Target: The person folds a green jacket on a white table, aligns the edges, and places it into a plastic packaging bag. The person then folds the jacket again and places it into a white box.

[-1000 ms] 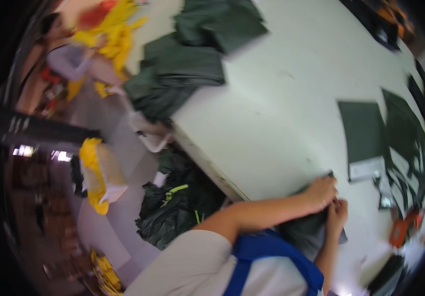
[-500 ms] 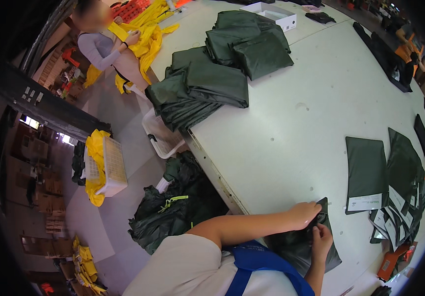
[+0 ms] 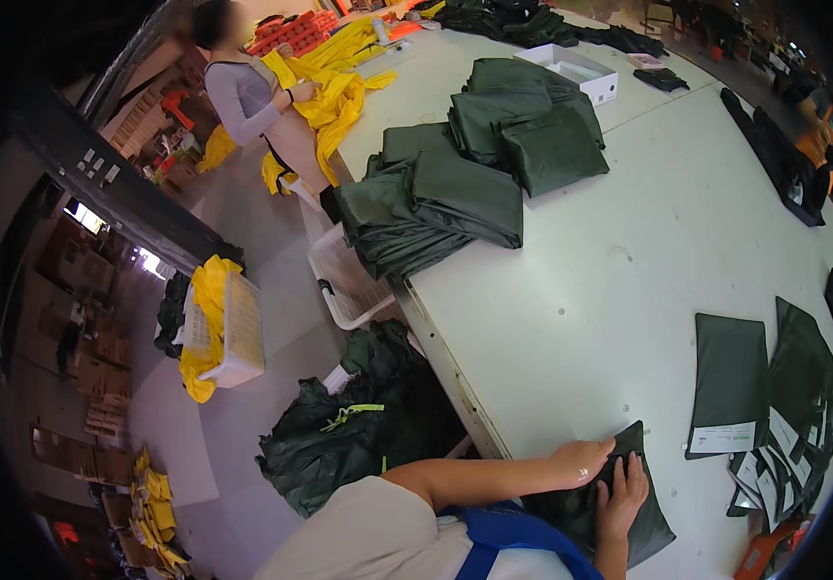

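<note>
At the table's near edge lies a dark green pouch (image 3: pixel 650 543), soft and slightly wrinkled, partly covered by my arms. My left hand (image 3: pixel 579 464) is closed at the pouch's upper part; its fingertips are mostly hidden. Just beside it, my right hand (image 3: pixel 621 498) rests on the pouch with fingers stretched out and lying flat. To the right are a flat dark green package (image 3: pixel 730 372) with a white label and a fanned stack of similar packages (image 3: pixel 803 387), several with white labels.
Folded dark green bundles (image 3: pixel 465 198) are piled at the table's far left. A white box (image 3: pixel 598 89) stands behind them. Below the left edge are a white basket (image 3: pixel 347 280) and a heap of dark fabric (image 3: pixel 339 454). Another person (image 3: pixel 243 101) handles yellow fabric (image 3: pixel 334 106).
My right hand has gone from curled fingers at the pouch's upper part to lying flat on it. My left hand stays close by. The whole view has shifted, with table things appearing lower.
</note>
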The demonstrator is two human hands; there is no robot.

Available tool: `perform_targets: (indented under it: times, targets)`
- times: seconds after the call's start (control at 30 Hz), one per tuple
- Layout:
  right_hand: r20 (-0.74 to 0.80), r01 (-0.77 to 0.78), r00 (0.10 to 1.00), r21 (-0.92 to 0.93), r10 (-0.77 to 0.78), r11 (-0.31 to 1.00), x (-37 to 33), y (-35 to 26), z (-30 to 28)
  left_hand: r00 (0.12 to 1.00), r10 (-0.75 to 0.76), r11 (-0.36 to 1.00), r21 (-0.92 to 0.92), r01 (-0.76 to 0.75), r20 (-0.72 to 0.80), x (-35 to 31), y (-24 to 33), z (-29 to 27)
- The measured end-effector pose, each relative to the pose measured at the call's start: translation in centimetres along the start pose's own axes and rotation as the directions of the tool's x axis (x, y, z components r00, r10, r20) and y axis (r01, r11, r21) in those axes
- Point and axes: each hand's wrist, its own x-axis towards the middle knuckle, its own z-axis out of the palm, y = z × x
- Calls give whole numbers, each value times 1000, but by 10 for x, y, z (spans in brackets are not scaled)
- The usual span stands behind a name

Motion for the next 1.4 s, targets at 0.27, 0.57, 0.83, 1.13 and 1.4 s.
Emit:
perform_targets:
  times: [0.27,0.57,0.83,1.13,1.4]
  targets:
    - [-33,-5,999,-70,3,998,-20,-6,21,942,273,961,-96,-258,194,2,35,21]
    - [-102,30,995,411,13,911,-12,17,33,981,79,987,-156,-51,179,11,-2,38]
    - [32,11,999,-72,-8,997,-25,-1,0,974,47,996,-90,-28,220,9,12,15]
    - [-59,-85,994,91,90,992,-33,26,48,951,75,997,-47,-64,300,1,29,42]
    - [-50,-10,998,406,34,914,-47,12,10,994,86,954,-283,-100,-61,28,-28,74]
